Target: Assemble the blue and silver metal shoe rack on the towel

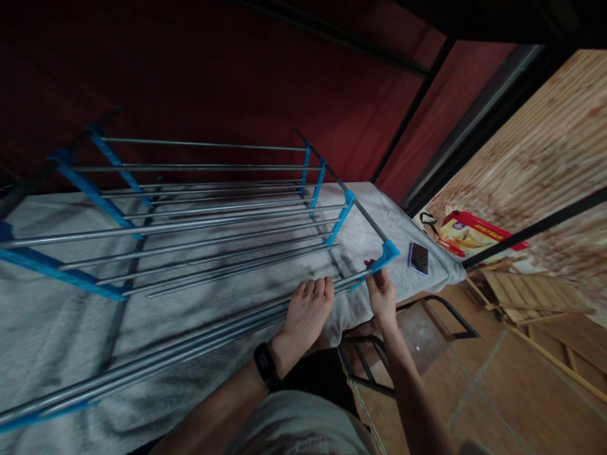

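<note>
– left hand [310, 309] first: how is it set?

– it is laid palm down over the near rods [165, 355], with the fingers pressed together and curled around the metal; the thumb is hidden

– and the right hand [382, 294]?

– the near blue bracket [391, 249] is pinched there between thumb and fingers, close to where a rod end is met

– where is the rack [190, 224] placed?

– it is set on the grey cloth [389, 218], in front of both hands, with a dark red wall [265, 88] behind and a phone [419, 259] just beside its near right corner

– how much can be counted as done?

– a good deal, it may be judged: most of the rods are held between blue brackets at left and right, and the brackets are carried on dark side rails [370, 219]

– what is left, then?

– the near right corner, apparently, since both hands are gathered about it; a thin rod [190, 284] also seems to be left short of any bracket at its left end. whether the near rods are seated at their left ends cannot be told

– which way is it pointed?

– its long axis is laid left to right across the front of the body, the near rods being slanted from lower left to upper right; the side rails are turned crosswise, toward the wall
</note>
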Available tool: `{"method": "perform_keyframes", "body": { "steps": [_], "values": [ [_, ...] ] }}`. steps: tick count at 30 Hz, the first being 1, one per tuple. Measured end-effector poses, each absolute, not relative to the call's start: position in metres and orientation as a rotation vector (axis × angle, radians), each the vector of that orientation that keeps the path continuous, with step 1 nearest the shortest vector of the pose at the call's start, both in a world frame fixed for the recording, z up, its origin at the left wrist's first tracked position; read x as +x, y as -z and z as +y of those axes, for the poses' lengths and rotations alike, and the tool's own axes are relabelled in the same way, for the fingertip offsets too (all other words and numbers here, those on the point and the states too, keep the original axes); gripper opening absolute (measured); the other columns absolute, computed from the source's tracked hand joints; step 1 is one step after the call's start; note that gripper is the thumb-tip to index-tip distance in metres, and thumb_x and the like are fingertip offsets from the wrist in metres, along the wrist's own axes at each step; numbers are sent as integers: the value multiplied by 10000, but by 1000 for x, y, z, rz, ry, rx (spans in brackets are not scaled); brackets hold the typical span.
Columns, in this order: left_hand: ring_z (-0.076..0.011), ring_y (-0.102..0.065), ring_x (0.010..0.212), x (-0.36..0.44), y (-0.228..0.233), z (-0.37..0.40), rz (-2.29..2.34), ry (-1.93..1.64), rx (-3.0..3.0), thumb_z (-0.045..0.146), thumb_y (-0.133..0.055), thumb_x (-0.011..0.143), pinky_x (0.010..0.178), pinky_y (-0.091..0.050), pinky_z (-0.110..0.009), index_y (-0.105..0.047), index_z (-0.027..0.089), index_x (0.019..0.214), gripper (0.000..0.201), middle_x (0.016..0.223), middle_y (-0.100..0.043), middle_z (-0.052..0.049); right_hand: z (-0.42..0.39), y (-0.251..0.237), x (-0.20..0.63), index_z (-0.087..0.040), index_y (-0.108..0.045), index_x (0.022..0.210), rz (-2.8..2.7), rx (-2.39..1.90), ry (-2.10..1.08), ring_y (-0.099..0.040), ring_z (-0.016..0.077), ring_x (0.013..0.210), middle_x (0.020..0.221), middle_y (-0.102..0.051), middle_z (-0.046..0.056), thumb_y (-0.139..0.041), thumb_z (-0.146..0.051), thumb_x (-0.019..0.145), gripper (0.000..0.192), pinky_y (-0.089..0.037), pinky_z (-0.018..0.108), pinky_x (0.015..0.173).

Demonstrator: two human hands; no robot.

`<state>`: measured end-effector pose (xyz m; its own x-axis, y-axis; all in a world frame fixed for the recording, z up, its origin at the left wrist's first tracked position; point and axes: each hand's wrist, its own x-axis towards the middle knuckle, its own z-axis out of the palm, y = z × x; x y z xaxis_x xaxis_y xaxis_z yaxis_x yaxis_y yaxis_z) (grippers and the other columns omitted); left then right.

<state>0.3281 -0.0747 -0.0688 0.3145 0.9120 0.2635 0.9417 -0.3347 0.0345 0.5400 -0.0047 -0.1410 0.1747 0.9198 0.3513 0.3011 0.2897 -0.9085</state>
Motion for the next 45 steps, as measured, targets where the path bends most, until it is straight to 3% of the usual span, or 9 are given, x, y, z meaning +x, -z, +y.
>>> {"method": "perform_keyframes", "body": {
  "steps": [19, 33, 36, 38, 41, 45],
  "values": [
    [-237, -667, 958, 326, 64, -72, -1764, 336, -2583, 69, -449, 948, 833, -495, -353, -563, 119, 1174, 258, 1004, -681, -117, -7, 130, 539, -160, -652, 1214, -1377, -1270, -664, -627, 286, 1197, 1269, -673, 167, -648, -469, 873, 460, -439, 494, 1096],
    [-201, -644, 722, 331, 83, -73, -1573, 599, -2483, 84, -451, 924, 614, -457, -332, -585, 92, 988, 149, 800, -621, -85, -2, 148, 559, -179, -691, 1211, -1293, -1320, -601, -627, 372, 1220, 1207, -711, 161, -806, -592, 700, 667, -410, 585, 1133],
    [-198, -647, 818, 330, 77, -77, -1543, 559, -2458, 75, -448, 929, 722, -472, -336, -617, 88, 1008, 187, 886, -633, -105, -4, 145, 557, -186, -714, 1173, -1283, -1327, -605, -617, 403, 1225, 1208, -712, 167, -818, -588, 674, 649, -403, 628, 1128],
    [-203, -637, 1003, 325, 70, -83, -1490, 539, -2419, 91, -412, 961, 870, -467, -343, -624, 94, 1156, 288, 1109, -640, -147, -7, 141, 556, -216, -731, 1149, -1298, -1357, -596, -612, 413, 1227, 1226, -705, 172, -815, -569, 677, 595, -406, 638, 1128],
    [-228, -500, 1324, 311, 66, -99, -1266, 566, -2442, 156, -375, 1005, 1079, -387, -352, -534, 150, 1394, 420, 1457, -509, -143, -12, 132, 550, -303, -716, 1200, -1327, -1387, -617, -573, 398, 1280, 1314, -660, 155, -778, -553, 727, 539, -380, 636, 1161],
    [-203, -450, 1391, 279, 82, -133, -997, 611, -2591, 195, -345, 1028, 1154, -349, -316, -550, 196, 1415, 439, 1488, -536, -59, -23, 113, 542, -397, -687, 1210, -1208, -1341, -581, -497, 412, 1341, 1391, -604, 127, -793, -560, 697, 549, -331, 650, 1184]
  ]
}}
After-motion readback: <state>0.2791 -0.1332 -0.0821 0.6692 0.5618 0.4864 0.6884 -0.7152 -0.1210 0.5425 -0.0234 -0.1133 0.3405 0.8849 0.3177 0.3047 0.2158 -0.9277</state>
